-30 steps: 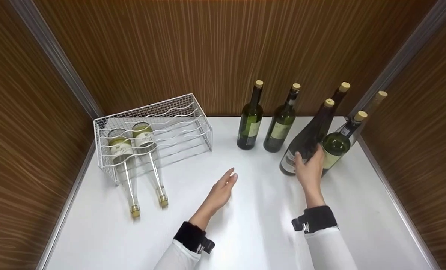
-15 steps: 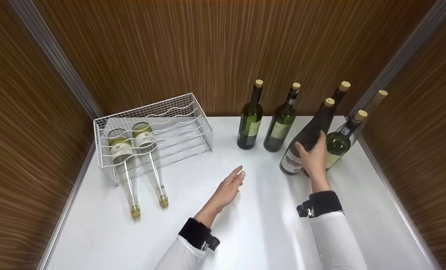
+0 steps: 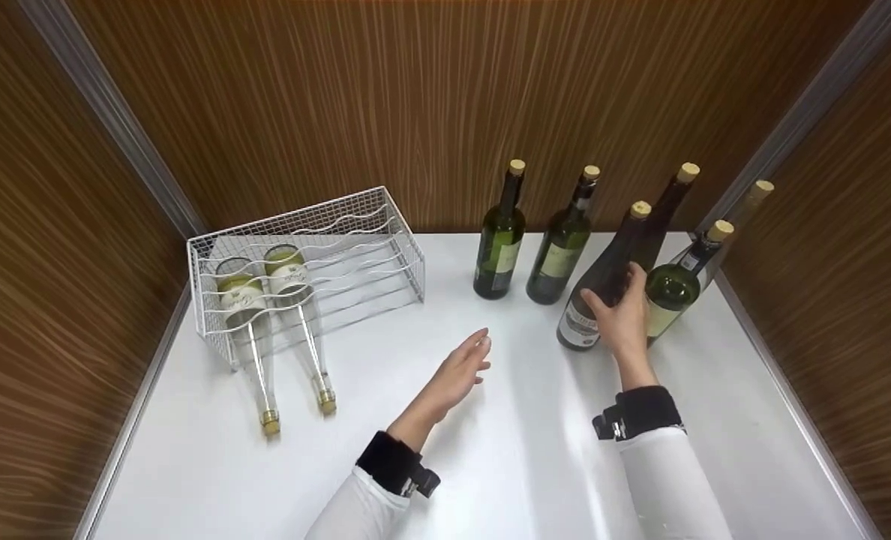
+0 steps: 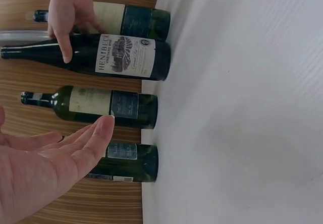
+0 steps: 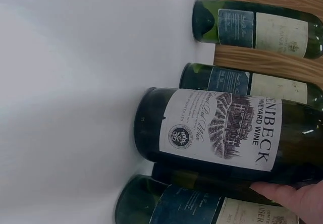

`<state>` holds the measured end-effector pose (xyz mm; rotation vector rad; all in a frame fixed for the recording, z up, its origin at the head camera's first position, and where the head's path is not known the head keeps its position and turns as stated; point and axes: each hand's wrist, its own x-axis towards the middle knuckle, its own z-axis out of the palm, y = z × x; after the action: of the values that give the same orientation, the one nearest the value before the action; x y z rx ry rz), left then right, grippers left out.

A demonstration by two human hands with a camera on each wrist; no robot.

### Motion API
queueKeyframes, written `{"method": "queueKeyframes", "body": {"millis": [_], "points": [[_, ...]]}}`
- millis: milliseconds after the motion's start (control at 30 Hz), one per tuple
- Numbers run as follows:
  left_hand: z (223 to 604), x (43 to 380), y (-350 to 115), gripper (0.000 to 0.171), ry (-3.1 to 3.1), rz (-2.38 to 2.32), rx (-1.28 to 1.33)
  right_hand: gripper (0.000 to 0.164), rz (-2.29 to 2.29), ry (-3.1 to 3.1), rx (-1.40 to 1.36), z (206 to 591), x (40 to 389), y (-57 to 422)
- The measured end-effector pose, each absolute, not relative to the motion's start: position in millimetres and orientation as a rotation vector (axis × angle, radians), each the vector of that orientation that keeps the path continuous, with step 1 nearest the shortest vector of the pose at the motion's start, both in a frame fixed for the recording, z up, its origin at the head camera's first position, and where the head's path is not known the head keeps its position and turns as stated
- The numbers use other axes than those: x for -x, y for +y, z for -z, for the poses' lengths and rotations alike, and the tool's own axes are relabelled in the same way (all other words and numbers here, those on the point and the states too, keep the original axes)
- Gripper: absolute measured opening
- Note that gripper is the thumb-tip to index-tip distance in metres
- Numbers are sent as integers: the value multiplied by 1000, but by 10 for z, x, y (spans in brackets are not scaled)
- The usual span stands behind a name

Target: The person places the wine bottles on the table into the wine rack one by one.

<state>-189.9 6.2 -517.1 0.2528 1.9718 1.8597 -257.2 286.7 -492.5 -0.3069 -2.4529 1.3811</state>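
In the head view, my right hand [image 3: 623, 321] holds a dark wine bottle [image 3: 579, 324] with a white label, its thumb across the front. The bottle's base is on or close to the white table, and its corked neck leans right. Beside that hand stands a green wine bottle [image 3: 667, 304]; a taller dark bottle [image 3: 670, 202] is partly hidden behind. In the left wrist view, the white label [image 4: 125, 56] reads "Henibeck". My left hand [image 3: 454, 379] hovers over the table with its fingers extended, holding nothing.
A white wire rack [image 3: 370, 247] at the left bears two lying clear bottles [image 3: 254, 349], necks jutting over its front. Two green bottles [image 3: 499, 255] stand near the back wall. A pale bottle [image 3: 749, 206] is partly hidden at the far right.
Over the last second my right hand has moved up along the dark bottle. Its cork has lately shifted slightly left and nearer. My left hand has moved a little right and forward.
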Motion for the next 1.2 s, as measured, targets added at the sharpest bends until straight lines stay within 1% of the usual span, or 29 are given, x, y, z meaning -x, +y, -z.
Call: {"method": "queueKeyframes", "body": {"millis": [300, 700, 1200], "points": [[5039, 1931, 17, 63, 1926, -1932, -259, 81, -1350, -2411, 218, 4975, 2477, 2683], [4879, 1919, -17, 61, 1789, -2036, -237, 69, -1188, -2378, -54, 5086, 2308, 2371], [4688, 1936, -139, 63, 1481, -2292, -204, 70, -894, -2372, -383, 5309, 2156, 2020]]}}
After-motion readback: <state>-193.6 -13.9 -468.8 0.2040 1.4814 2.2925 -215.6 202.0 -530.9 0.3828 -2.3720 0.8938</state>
